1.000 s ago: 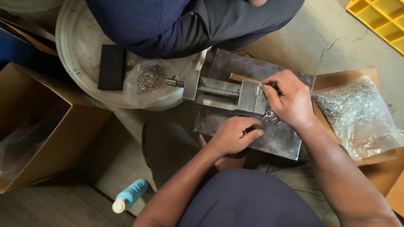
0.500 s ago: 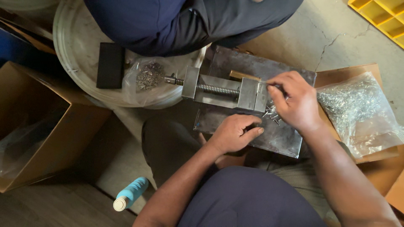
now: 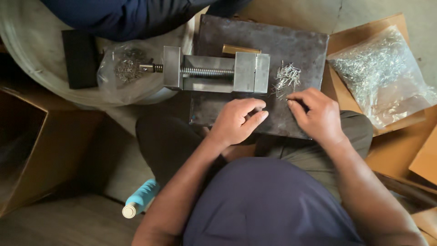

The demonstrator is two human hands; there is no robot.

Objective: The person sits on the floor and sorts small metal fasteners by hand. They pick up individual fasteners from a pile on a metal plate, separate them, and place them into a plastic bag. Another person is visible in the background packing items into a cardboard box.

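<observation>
A dark steel plate lies across my lap, with a small grey vise on it, its screw pointing left. A loose pile of small metal pins lies just right of the vise. My left hand rests on the plate below the vise, fingers curled and thumb against the forefinger; nothing shows in it. My right hand sits just below the pins, fingertips pinched at the pile's lower edge. Whether a pin is between them is hidden.
A clear bag of metal parts lies on cardboard at right. Another clear bag and a black block sit on a round pale tray at left. A person in dark blue sits opposite. A light blue bottle lies by an open carton.
My right hand has come away from the vise's right jaw, down to the lower edge of the pin pile. My left hand stays curled on the plate. The view has shifted closer.
</observation>
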